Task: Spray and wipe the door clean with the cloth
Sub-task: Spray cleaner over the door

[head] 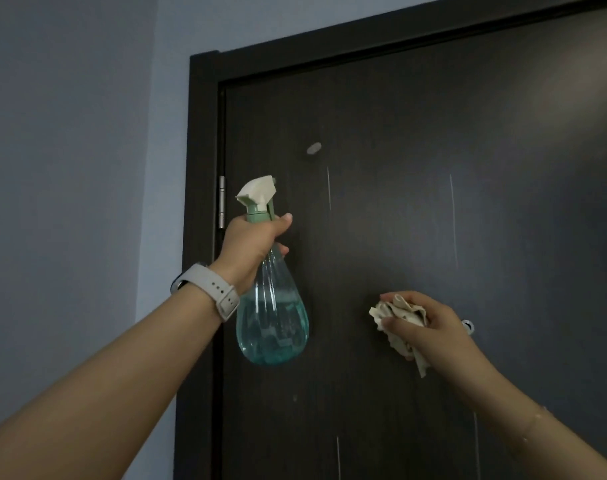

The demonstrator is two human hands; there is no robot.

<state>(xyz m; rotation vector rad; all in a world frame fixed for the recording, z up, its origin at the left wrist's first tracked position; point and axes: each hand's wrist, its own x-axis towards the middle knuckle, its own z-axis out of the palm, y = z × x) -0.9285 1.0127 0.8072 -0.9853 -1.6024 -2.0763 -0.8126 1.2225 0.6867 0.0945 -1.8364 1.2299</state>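
While the left hand (251, 242) closes around the neck of a clear spray bottle (271, 320) part-filled with blue liquid, the right hand (433, 329) clenches a crumpled beige cloth (397, 318). Beyond both stands the dark door (416, 202), bearing thin pale vertical streaks, possibly drips, and a small smudge (314, 148).

No readable text, label, brand, number or sign is found; faint pale markings are seen on the spray bottle (272, 320), but nothing legible.

Both arms raised, left hand (251, 242) and right hand (430, 327) each in closed grip.
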